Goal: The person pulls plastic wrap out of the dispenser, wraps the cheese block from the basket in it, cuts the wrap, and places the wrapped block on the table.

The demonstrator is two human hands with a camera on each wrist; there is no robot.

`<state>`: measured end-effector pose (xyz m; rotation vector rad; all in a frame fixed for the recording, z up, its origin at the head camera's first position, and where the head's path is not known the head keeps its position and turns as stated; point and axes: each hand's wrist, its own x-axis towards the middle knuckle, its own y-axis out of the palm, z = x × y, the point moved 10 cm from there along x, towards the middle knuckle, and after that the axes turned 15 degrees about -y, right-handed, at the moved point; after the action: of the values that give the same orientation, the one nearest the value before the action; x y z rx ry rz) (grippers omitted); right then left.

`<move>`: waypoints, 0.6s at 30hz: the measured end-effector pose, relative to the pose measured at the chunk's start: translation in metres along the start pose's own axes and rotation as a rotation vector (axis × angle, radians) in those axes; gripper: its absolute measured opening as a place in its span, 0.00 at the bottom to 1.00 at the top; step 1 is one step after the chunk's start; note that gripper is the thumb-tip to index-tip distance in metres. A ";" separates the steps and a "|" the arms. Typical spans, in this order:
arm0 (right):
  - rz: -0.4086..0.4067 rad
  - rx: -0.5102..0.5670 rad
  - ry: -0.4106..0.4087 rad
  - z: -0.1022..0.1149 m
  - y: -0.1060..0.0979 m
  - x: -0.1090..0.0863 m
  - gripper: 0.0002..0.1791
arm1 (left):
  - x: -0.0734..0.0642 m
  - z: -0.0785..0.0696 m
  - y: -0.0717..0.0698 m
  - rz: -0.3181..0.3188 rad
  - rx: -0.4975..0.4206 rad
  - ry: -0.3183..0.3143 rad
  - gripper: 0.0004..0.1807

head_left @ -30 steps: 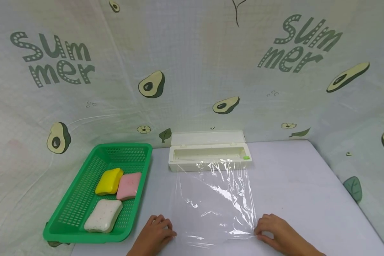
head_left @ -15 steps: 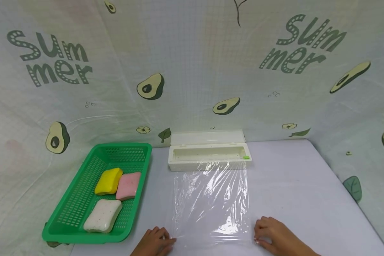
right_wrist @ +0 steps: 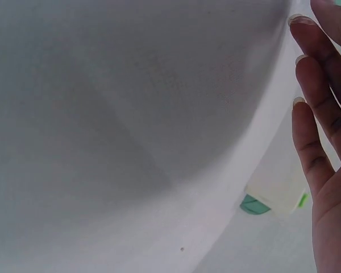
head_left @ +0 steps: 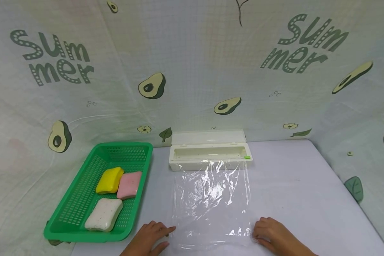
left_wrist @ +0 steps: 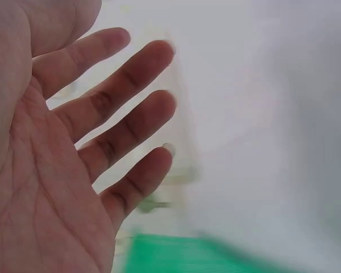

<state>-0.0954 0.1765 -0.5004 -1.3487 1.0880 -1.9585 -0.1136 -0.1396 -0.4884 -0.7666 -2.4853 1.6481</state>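
Observation:
A sheet of clear plastic wrap (head_left: 211,206) stretches from the white dispenser box (head_left: 211,165) towards the front of the table. At the sheet's near left corner, my left hand (head_left: 150,237) has its index finger extended and its thumb apart. In the left wrist view the fingers of the left hand (left_wrist: 96,125) are spread, with nothing between them. My right hand (head_left: 273,234) pinches the near right corner of the wrap between thumb and finger; the fingertips are partly hidden. Loosely bent fingers of the right hand (right_wrist: 329,125) show in the right wrist view.
A green basket (head_left: 64,236) stands at the left, holding yellow (head_left: 110,180), pink (head_left: 129,185) and white (head_left: 104,214) soap bars. The dispenser's lid (head_left: 208,137) stands raised at the back, against a patterned cloth (head_left: 192,71). White tabletop (head_left: 300,192) extends to the right.
The left hand has loosened from its pinch, and its index finger now points out over the wrap's edge. The wrap's creases have shifted. The right hand has barely moved.

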 end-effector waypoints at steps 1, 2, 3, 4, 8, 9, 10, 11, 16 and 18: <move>0.003 0.000 0.008 -0.001 0.000 0.000 0.13 | -0.001 -0.004 -0.012 -0.017 0.002 0.005 0.21; 0.007 -0.002 0.014 -0.001 0.001 -0.001 0.13 | -0.003 -0.006 -0.025 -0.037 0.004 0.006 0.21; 0.011 -0.005 0.021 -0.002 0.001 -0.001 0.13 | -0.005 -0.008 -0.039 -0.066 0.004 0.008 0.21; 0.015 -0.006 0.025 -0.002 0.001 -0.001 0.12 | -0.006 -0.008 -0.053 -0.103 0.021 -0.007 0.21; 0.022 -0.013 0.022 -0.001 0.001 -0.002 0.12 | -0.006 0.009 -0.106 -0.255 0.079 -0.089 0.22; 0.022 -0.012 0.022 -0.001 0.001 -0.002 0.12 | -0.005 0.015 -0.117 -0.294 0.081 -0.100 0.22; 0.023 -0.010 0.023 -0.001 0.001 -0.002 0.12 | -0.004 0.024 -0.127 -0.328 0.087 -0.111 0.23; 0.023 -0.008 0.024 -0.001 0.001 -0.003 0.12 | -0.001 0.032 -0.136 -0.355 0.078 -0.114 0.23; 0.014 0.015 0.019 0.000 0.000 -0.002 0.11 | 0.013 0.077 -0.158 -0.426 0.047 -0.123 0.21; 0.009 0.019 0.009 0.001 0.000 -0.002 0.11 | 0.022 0.093 -0.158 -0.415 0.055 -0.139 0.23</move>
<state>-0.0938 0.1775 -0.5007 -1.3245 1.0745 -1.9656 -0.2200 -0.2569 -0.3939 -0.1162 -2.4542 1.6480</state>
